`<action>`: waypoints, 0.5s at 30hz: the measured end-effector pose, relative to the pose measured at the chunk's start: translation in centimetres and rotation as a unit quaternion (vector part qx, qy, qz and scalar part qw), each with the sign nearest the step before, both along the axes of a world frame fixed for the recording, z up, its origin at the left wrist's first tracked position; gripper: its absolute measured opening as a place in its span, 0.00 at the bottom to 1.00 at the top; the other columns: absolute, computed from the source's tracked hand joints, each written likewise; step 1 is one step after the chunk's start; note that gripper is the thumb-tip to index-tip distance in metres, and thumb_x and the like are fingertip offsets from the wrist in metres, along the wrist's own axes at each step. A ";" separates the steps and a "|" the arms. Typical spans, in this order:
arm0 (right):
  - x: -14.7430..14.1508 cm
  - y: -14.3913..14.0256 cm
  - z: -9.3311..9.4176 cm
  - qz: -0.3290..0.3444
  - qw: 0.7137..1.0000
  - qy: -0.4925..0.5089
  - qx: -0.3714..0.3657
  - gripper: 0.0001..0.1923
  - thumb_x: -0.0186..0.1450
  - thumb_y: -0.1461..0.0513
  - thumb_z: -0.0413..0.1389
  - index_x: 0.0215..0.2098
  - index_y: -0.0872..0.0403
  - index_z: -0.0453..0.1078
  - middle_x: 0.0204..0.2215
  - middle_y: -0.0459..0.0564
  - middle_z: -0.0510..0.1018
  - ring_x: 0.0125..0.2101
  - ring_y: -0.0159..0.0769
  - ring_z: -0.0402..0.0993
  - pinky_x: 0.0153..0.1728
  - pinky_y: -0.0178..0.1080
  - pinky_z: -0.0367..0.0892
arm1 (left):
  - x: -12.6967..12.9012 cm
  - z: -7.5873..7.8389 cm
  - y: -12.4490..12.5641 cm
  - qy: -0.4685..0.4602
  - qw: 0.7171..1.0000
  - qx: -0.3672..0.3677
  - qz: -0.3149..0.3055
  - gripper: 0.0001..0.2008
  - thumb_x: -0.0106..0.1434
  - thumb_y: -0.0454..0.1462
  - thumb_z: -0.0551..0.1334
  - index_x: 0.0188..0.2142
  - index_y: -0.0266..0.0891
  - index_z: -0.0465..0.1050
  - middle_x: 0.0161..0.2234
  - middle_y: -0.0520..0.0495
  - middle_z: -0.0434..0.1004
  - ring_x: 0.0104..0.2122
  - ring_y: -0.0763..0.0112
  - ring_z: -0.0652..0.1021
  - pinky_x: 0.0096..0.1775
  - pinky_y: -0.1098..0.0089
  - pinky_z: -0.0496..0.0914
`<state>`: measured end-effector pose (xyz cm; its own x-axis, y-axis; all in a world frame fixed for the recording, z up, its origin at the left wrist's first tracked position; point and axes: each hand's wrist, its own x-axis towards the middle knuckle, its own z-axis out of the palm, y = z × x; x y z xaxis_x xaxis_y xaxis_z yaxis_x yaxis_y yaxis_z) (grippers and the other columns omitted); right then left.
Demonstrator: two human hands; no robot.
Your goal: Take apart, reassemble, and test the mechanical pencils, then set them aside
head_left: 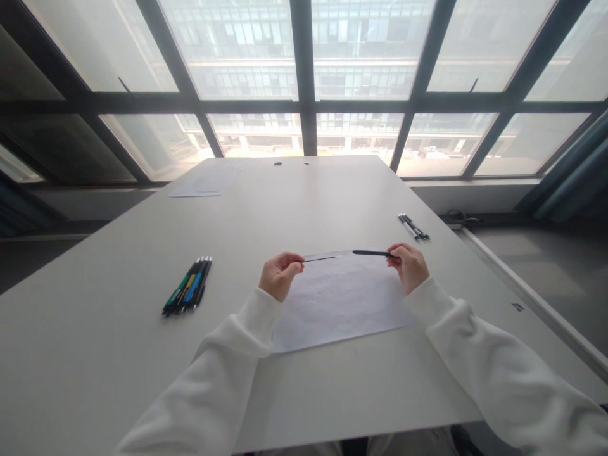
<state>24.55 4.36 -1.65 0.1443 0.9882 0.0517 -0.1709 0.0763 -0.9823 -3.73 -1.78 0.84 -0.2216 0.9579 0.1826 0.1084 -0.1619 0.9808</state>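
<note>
Between thumb and fingers, my left hand pinches a thin dark pen refill that points right. My right hand is closed on one end of a black pen barrel, whose other end points left. A small gap separates the refill's tip from the barrel; they do not touch. Both hands are over the upper part of a white sheet of paper with faint marks. What the fingers cover of each piece is hidden.
Left of my hands lies a row of several pens with black, green, yellow and blue parts. A few more pens rest near the right edge of the white table. Other papers lie at the far left, before the windows.
</note>
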 end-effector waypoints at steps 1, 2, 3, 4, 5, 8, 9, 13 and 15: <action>0.2 0.2 -0.1 -0.021 1.000 -0.013 0.002 0.03 0.48 0.64 0.52 0.21 0.55 0.67 0.15 0.45 0.67 0.18 0.30 0.63 0.19 0.35 0.60 | -0.1 -0.1 0.1 -0.013 1.000 -0.006 0.007 0.05 0.47 0.34 0.60 0.25 0.34 0.73 0.20 0.51 0.74 0.22 0.73 0.73 0.29 0.71 0.70; 0.2 0.3 -0.1 -0.033 0.999 -0.035 0.003 0.03 0.49 0.63 0.52 0.21 0.55 0.67 0.15 0.45 0.67 0.18 0.30 0.64 0.20 0.35 0.60 | -0.1 -0.2 0.1 -0.025 1.000 -0.011 0.012 0.06 0.46 0.34 0.61 0.25 0.34 0.73 0.20 0.51 0.74 0.22 0.73 0.74 0.30 0.71 0.70; 0.3 0.3 -0.1 -0.034 0.997 -0.063 0.006 0.04 0.49 0.63 0.52 0.22 0.56 0.68 0.16 0.45 0.68 0.19 0.31 0.65 0.21 0.35 0.61 | -0.2 -0.3 0.2 -0.035 0.999 -0.016 0.016 0.06 0.46 0.34 0.61 0.25 0.34 0.73 0.20 0.51 0.74 0.22 0.73 0.74 0.30 0.70 0.70; 0.2 0.3 -0.1 -0.024 0.995 -0.099 0.011 0.04 0.50 0.63 0.53 0.23 0.56 0.68 0.17 0.46 0.69 0.20 0.32 0.66 0.23 0.36 0.62 | -0.2 -0.4 0.3 -0.044 0.999 -0.019 0.017 0.06 0.46 0.34 0.61 0.26 0.34 0.73 0.20 0.51 0.74 0.23 0.73 0.74 0.30 0.70 0.71; 0.1 0.2 -0.1 -0.002 0.990 -0.138 0.020 0.05 0.51 0.62 0.53 0.24 0.56 0.69 0.18 0.46 0.71 0.22 0.33 0.67 0.26 0.37 0.63 | -0.2 -0.5 0.3 -0.053 0.998 -0.021 0.015 0.06 0.46 0.34 0.62 0.26 0.34 0.73 0.20 0.51 0.74 0.23 0.72 0.74 0.30 0.70 0.71; -0.5 -0.2 -0.1 0.088 0.964 -0.244 0.066 0.09 0.53 0.59 0.55 0.30 0.55 0.71 0.25 0.49 0.75 0.29 0.37 0.70 0.33 0.39 0.63 | -0.1 -0.6 0.4 -0.066 0.997 -0.026 -0.001 0.06 0.47 0.35 0.62 0.26 0.35 0.73 0.21 0.51 0.75 0.24 0.72 0.75 0.32 0.69 0.71; -0.7 -0.4 -0.2 0.115 0.953 -0.268 0.083 0.10 0.53 0.59 0.56 0.32 0.55 0.71 0.27 0.49 0.76 0.31 0.37 0.70 0.34 0.39 0.63 | -0.1 -0.6 0.3 -0.065 0.997 -0.028 -0.007 0.06 0.47 0.35 0.62 0.27 0.35 0.73 0.21 0.50 0.75 0.24 0.72 0.75 0.32 0.69 0.71; -1.2 -0.6 -0.6 0.170 0.903 -0.365 0.148 0.10 0.55 0.59 0.55 0.35 0.53 0.73 0.31 0.50 0.76 0.36 0.39 0.69 0.39 0.41 0.62 | 0.3 -0.1 0.0 -0.047 0.998 -0.033 -0.032 0.07 0.47 0.35 0.63 0.27 0.34 0.74 0.22 0.50 0.75 0.23 0.72 0.74 0.33 0.68 0.71; -1.2 -0.6 -0.7 0.164 0.877 -0.415 0.175 0.09 0.56 0.60 0.55 0.34 0.52 0.73 0.31 0.50 0.76 0.38 0.40 0.68 0.40 0.41 0.61 | 0.5 0.0 -0.1 -0.040 0.998 -0.037 -0.043 0.08 0.46 0.36 0.63 0.27 0.34 0.74 0.22 0.49 0.76 0.24 0.72 0.75 0.33 0.68 0.71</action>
